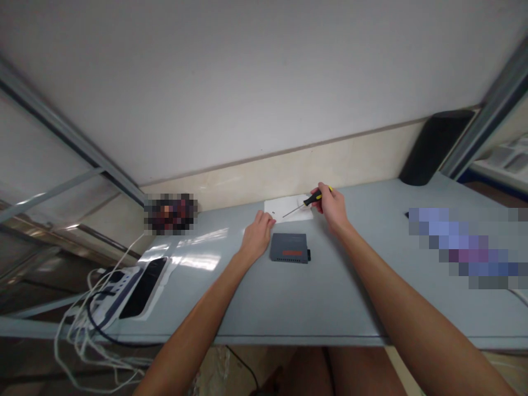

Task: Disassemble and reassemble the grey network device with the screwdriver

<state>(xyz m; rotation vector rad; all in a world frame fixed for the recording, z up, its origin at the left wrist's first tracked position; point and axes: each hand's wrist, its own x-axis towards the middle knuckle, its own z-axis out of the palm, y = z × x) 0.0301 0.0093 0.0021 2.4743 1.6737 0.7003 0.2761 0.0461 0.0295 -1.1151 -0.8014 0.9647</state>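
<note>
My right hand (333, 209) is closed round the black and yellow handle of a small screwdriver (307, 201), whose thin shaft points left and down over a white sheet of paper (289, 208). A tiny dark speck, perhaps a screw, lies on that paper near the tip. My left hand (258, 234) rests at the paper's left corner with its fingers curled together; what they pinch, if anything, is hidden. A small grey box with an orange label (290, 248) lies on the grey table (330, 297) between my hands, just in front of the paper.
A black phone (144, 286) lies on a white power strip (119, 289) with tangled white and black cables at the table's left edge. A tall black cylinder (435, 146) stands at the back right against the wall. Metal frame bars rise at both sides.
</note>
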